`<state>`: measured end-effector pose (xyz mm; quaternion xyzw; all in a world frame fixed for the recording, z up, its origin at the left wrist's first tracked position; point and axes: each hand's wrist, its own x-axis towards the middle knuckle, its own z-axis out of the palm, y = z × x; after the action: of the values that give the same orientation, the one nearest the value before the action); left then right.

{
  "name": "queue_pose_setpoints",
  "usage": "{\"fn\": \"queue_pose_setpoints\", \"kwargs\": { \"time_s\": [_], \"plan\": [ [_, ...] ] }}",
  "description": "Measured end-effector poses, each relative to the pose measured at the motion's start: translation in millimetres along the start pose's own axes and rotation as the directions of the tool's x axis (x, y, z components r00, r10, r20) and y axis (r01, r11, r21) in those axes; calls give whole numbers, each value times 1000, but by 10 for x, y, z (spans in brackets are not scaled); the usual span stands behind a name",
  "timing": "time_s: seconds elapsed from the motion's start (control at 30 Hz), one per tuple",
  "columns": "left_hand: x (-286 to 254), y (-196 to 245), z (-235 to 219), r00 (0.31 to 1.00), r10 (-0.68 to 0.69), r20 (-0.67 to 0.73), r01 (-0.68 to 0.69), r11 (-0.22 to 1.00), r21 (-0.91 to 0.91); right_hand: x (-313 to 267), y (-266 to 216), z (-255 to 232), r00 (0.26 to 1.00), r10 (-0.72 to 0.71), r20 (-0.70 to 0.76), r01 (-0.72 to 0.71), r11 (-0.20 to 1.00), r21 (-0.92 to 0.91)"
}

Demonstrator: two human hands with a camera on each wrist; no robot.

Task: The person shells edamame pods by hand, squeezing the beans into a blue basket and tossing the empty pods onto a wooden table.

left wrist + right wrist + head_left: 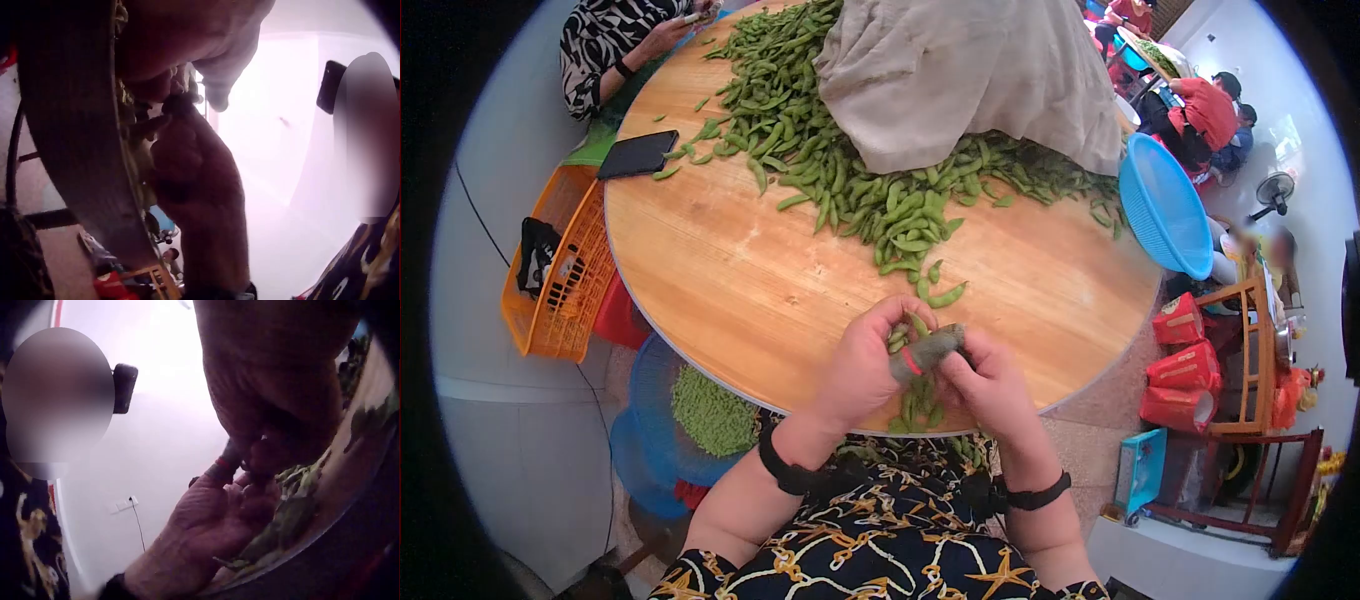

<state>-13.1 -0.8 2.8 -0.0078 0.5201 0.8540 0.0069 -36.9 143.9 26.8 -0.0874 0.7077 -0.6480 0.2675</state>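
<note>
My left hand (858, 365) curls around a few green edamame pods (897, 338) above the table's near edge. Its thumb wears a grey-green cover with a red band (912, 360); that band (222, 463) also shows in the right wrist view. Close against the covered thumb, my right hand (990, 385) has its thumb and fingers bent in a pinch. A pale pod (182, 78) shows between the hands in the dark left wrist view, mostly covered by fingers. More pods (920, 405) lie beneath the hands at the rim.
Edamame is heaped (800, 120) on the round wooden table (730, 270), partly under a grey cloth (960, 80). A phone (638, 155) lies at left, a blue basket (1165, 205) at right. Shelled beans (710, 410) fill a low basin. Another person's arm (635, 60) reaches in.
</note>
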Motion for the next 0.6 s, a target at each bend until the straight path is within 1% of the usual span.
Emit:
{"fn": "queue_pose_setpoints", "kwargs": {
  "time_s": [0.03,0.07,0.1,0.13,0.17,0.2,0.27,0.3,0.33,0.37,0.4,0.43,0.47,0.5,0.53,0.57,0.6],
  "plan": [
    [4,-4,7,995,103,-19,-98,979,181,10,34,9,1000,3,5,-3,1000,2],
    [-11,40,6,999,15,-51,-7,989,146,28,88,7,998,-48,-27,46,996,-81],
    [-13,35,3,998,13,-54,-5,989,147,35,114,6,993,-103,-55,92,982,-165],
    [-11,21,6,995,49,-86,-34,984,173,35,96,-10,993,-101,-53,91,982,-164],
    [-9,13,6,989,86,-117,-61,978,200,43,45,-36,999,-3,-34,3,1000,-5],
    [-7,11,-2,989,85,-121,-60,978,198,48,11,-52,996,92,2,-91,985,150],
    [-4,9,-21,996,55,-74,-49,996,79,46,7,-49,995,94,20,-96,980,174],
    [-8,14,-37,996,54,-77,-48,996,78,43,3,-50,995,92,33,-97,975,201],
    [-16,27,-61,997,-51,-49,46,994,-100,38,-14,-55,995,94,33,-98,975,200],
    [-20,38,-83,989,-150,-3,144,952,-271,31,-36,-61,991,109,74,-124,961,248],
    [-21,35,-103,988,-152,-4,145,951,-272,25,-52,-66,986,122,115,-152,943,295],
    [-20,20,-126,988,-149,47,155,912,-380,25,-65,-76,985,126,116,-156,943,295],
    [-17,2,-151,985,-140,96,169,860,-481,33,-80,-88,986,119,114,-142,965,223],
    [-1,-39,-189,985,-143,94,171,859,-482,48,-91,-98,988,110,113,-126,981,149],
    [23,-100,-232,991,-93,99,130,862,-490,69,-92,-106,987,112,112,-128,980,150],
    [33,-134,-253,994,-43,102,88,862,-499,94,-94,-116,998,63,-3,-63,998,-8],
    [33,-136,-242,994,-44,102,90,861,-501,115,-98,-121,994,-5,-107,-14,985,-173]
  ]
}}
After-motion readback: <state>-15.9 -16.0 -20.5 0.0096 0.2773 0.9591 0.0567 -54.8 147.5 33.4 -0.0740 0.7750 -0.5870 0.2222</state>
